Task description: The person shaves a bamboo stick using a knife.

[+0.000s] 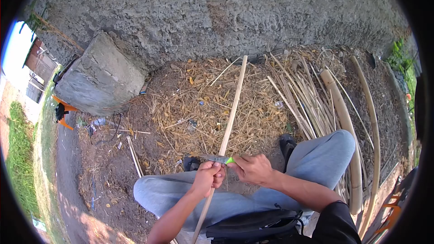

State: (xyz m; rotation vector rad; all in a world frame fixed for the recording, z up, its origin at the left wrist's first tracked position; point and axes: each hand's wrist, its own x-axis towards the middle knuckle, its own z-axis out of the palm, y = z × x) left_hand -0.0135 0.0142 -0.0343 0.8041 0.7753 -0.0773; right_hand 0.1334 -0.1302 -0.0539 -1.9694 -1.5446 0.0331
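A long pale bamboo strip (234,106) runs from the ground near the wall up over my lap. My left hand (209,179) is wrapped round it just below the knife. In my right hand (251,169) is a knife (216,158) with a bright green handle, most of which the fingers hide. Its blade points left and lies across the strip, right above my left thumb.
A rough grey wall (217,13) rises ahead, with a concrete block (101,77) at its left. Dry shavings (181,113) litter the ground. On the right lie a bundle of thin strips (303,95), a thick bamboo piece (341,108) and a curved bamboo pole (373,126).
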